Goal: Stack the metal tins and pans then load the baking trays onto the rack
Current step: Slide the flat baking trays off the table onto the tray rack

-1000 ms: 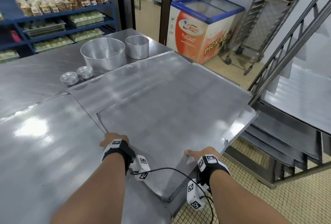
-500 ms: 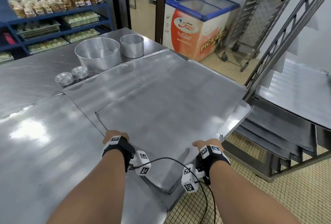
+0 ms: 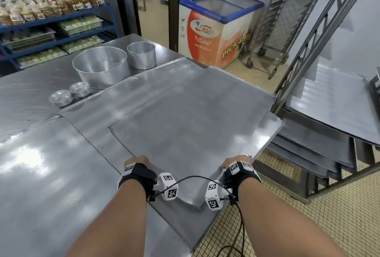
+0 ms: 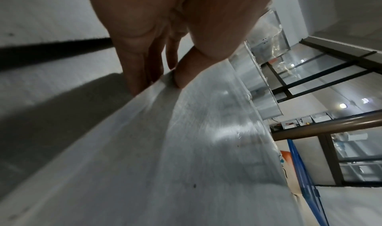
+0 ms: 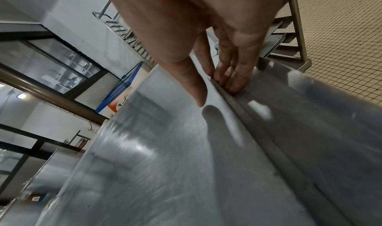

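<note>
A large flat baking tray [image 3: 185, 129] lies on top of another tray [image 3: 269, 131] on the steel table. My left hand [image 3: 136, 161] grips its near left edge, with the thumb on top and the fingers under the rim [image 4: 165, 76]. Near the tray's right corner my right hand [image 3: 232, 162] holds the edge the same way, thumb laid on the sheet [image 5: 215, 85]. A wide round pan [image 3: 101, 69], a smaller round tin [image 3: 141, 55] and two piles of small tins [image 3: 60, 97] stand at the table's far left.
The tray rack [image 3: 308, 51] stands right of the table, with several trays [image 3: 333, 96] in its lower slots. A chest freezer [image 3: 216, 30] and a second wheeled rack [image 3: 273, 20] stand behind. Blue shelves [image 3: 51, 36] of packed goods fill the far left.
My right hand has moved along the near edge towards the tray's right corner. The left hand keeps its hold. The tray has shifted a little on the one beneath.
</note>
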The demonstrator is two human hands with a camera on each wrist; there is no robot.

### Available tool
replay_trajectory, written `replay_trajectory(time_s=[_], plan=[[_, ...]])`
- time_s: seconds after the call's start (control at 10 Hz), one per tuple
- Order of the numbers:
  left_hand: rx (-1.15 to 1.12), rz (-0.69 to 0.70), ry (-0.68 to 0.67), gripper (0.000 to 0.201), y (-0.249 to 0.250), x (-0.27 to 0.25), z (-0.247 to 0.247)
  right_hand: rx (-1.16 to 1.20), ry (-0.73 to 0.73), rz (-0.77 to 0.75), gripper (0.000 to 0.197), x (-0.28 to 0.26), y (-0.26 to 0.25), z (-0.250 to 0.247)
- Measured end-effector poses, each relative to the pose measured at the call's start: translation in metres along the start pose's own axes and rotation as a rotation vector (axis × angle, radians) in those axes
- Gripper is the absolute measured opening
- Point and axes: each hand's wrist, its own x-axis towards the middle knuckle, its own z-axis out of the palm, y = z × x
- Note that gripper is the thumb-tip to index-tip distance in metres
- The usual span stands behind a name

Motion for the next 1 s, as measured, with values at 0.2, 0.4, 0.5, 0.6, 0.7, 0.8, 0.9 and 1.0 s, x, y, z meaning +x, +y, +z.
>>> replay_trajectory(time_s=[0.2,0.4,0.5,0.6,0.7,0.8,0.9,1.0], plan=[[0.386,0.176,-0.065,0.046,0.006,0.000,-0.001,-0.220,0.009,-0.101,0.047,0.016,0.005,0.007],[0.441,0.250,-0.025,0.046,0.008,-0.009,-0.014,-0.037,-0.033,-0.193,0.049,0.008,0.010,0.004],[0.258,0.193,0.075,0.044,-0.005,-0.033,-0.015,-0.057,0.040,-0.242,0.045,-0.007,0.011,0.006],[0.365,0.169,0.062,0.045,-0.009,-0.053,-0.021,-0.012,0.032,-0.284,0.043,-0.014,0.012,0.015],[0.190,0.109,0.156,0.042,-0.017,-0.083,-0.028,-0.039,0.067,-0.330,0.040,-0.018,0.018,0.022],[0.336,0.173,0.231,0.040,-0.031,-0.114,-0.024,-0.004,0.072,-0.355,0.040,-0.028,0.026,0.030],[0.302,0.147,0.263,0.039,-0.054,-0.144,-0.014,-0.089,0.103,-0.423,0.044,-0.038,0.036,0.044],[0.314,0.093,0.265,0.038,-0.076,-0.174,-0.009,-0.138,0.120,-0.475,0.044,-0.041,0.043,0.063]])
